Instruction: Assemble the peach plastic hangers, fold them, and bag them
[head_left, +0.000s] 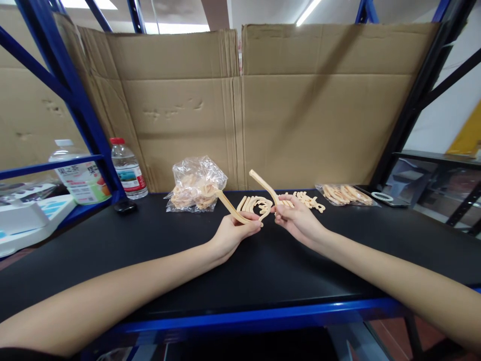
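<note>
Hands meeting just above table, mid-front. L hand pinching beige strip, fingers closed on its curved end. R hand gripping 2nd strip, fingers curled round its lower end, strip pointing up-left. Pile of more strips lying just behind; bag sitting further left.

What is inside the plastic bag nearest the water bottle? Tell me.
The plastic bag holds a heap of beige curved pieces, like the loose pieces on the bench. Crinkled film and glare hide their number.
</note>
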Available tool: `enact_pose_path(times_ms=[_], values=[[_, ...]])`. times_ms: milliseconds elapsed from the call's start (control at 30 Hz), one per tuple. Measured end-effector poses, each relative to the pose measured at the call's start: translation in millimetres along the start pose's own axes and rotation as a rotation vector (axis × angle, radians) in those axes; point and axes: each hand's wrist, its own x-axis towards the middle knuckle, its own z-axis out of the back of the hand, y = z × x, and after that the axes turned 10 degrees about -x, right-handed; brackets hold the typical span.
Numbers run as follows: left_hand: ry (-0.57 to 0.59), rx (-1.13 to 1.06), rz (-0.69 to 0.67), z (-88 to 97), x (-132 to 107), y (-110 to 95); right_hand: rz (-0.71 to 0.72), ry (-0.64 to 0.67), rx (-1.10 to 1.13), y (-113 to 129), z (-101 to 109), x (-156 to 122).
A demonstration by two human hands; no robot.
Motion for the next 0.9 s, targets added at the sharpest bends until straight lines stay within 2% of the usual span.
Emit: enact_pose_path(times_ms=[133,233,467,700,900], values=[[0.038,-0.029,0.006,0.4,1,-1,-0.071,0.068,-0.007,-4,-1,0],[0.068,-0.05,0.009,1.0,1,-2,-0.07,0.126,-0.074,-5,-2,-2],[0.143,-0.042,0.072,2.5,2,-3,0.065,0.226,-0.233,-8,-3,-2],[0.197,-0.019,0.045,4.6,3,-3,0.178,0.349,-0.372,3,-1,0],[0.192,0.022,-0.004,2.9,1,-1,0.201,0.332,-0.424,7,-3,-3]])
